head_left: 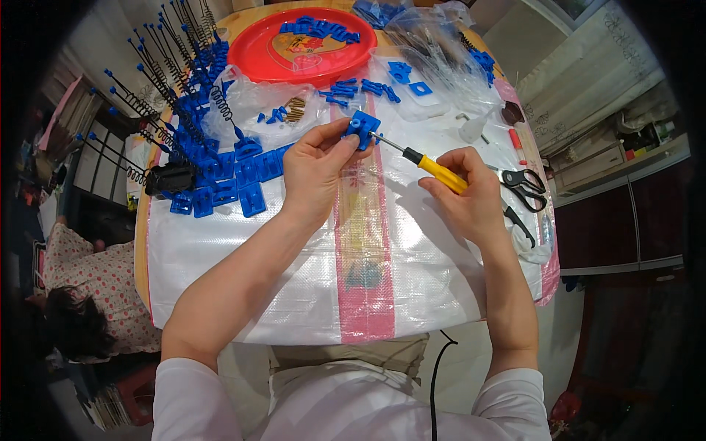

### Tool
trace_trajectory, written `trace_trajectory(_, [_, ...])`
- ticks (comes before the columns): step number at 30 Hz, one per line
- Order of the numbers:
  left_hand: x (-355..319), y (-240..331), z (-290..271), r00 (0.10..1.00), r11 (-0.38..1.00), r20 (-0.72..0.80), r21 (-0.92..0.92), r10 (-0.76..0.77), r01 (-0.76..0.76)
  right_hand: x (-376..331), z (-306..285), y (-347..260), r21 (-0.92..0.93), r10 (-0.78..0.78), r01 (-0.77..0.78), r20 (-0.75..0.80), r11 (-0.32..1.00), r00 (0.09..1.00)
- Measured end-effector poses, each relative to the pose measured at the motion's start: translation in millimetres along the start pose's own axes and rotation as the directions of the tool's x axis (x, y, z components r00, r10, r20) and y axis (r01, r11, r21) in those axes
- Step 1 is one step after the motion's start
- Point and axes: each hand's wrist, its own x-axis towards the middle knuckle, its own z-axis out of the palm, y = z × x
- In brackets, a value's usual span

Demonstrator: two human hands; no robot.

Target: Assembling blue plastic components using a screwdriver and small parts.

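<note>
My left hand (pixel 318 170): pinching a small blue plastic part (pixel 364 125), upper centre of the frame. My right hand (pixel 474 195): wrapped round a yellow-handled screwdriver (pixel 446 176), tip at the part, exact contact too small to confirm. Red tray (pixel 248 57): top centre. Black-handled scissors (pixel 513 178): right side.

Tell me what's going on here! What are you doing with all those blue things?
A person's left hand holds up a small blue part, while the right hand holds a yellow-handled screwdriver. Its tip is at the part's right side; any screw there is too small to make out. More blue pieces lie to the left, near springy black wires. Others sit in the red tray, and black-handled scissors lie on the right.
</note>
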Motion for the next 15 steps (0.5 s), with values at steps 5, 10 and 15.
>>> trace_trajectory(5, [-5, 0, 1, 0.993, 0.985, 0.034, 0.131, 0.111, -0.114, 1, 1, 10, 0.046, 0.073, -0.076, 0.062, 0.996, 0.995])
trace_trajectory(10, [-8, 0, 2, 0.987, 0.973, 0.038, 0.164, 0.155, -0.16, 3, 0, 17, 0.017, 0.054, -0.055, 0.067, 0.998, 0.996])
trace_trajectory(15, [-10, -1, 2, 0.98, 0.962, 0.03, 0.187, 0.199, -0.201, 1, 6, 12, 0.142, 0.152, -0.158, 0.053, 0.977, 0.987])
